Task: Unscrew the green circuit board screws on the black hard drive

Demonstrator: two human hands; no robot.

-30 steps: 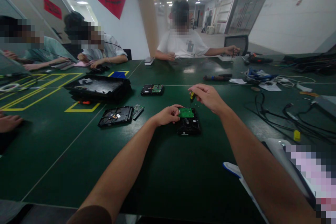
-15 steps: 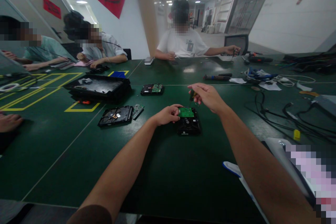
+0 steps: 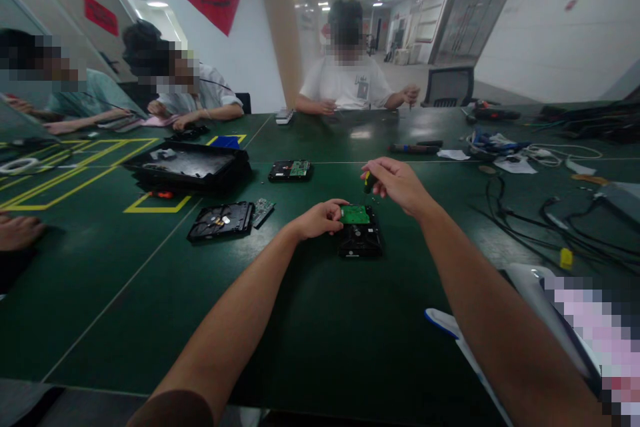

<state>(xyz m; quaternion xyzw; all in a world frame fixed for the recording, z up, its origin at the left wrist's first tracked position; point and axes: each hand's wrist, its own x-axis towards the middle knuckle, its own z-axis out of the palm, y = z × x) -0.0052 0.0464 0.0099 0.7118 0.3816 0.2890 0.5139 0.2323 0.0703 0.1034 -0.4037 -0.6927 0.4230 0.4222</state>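
Note:
A black hard drive [image 3: 359,243] lies on the table in front of me, with a green circuit board [image 3: 356,215] on its far half. My left hand [image 3: 323,219] is closed at the drive's left edge, its fingers curled against the board's side. Above the far right corner, my right hand [image 3: 395,183] grips a screwdriver [image 3: 369,182] by its green and yellow handle. The shaft and tip are too faint to make out. Some tiny bits, perhaps screws, lie on the table beneath that hand.
To the left lie another hard drive [image 3: 220,221], a loose circuit board [image 3: 263,212] and a black tray [image 3: 190,163]. A third drive [image 3: 290,170] sits farther back. Black cables [image 3: 540,220] spread at right. A person [image 3: 350,83] sits opposite; others sit at left.
The screwdriver's handle has turned in my right hand, showing more yellow. My left hand and the drive stay put. The person opposite has drawn an outstretched arm inward.

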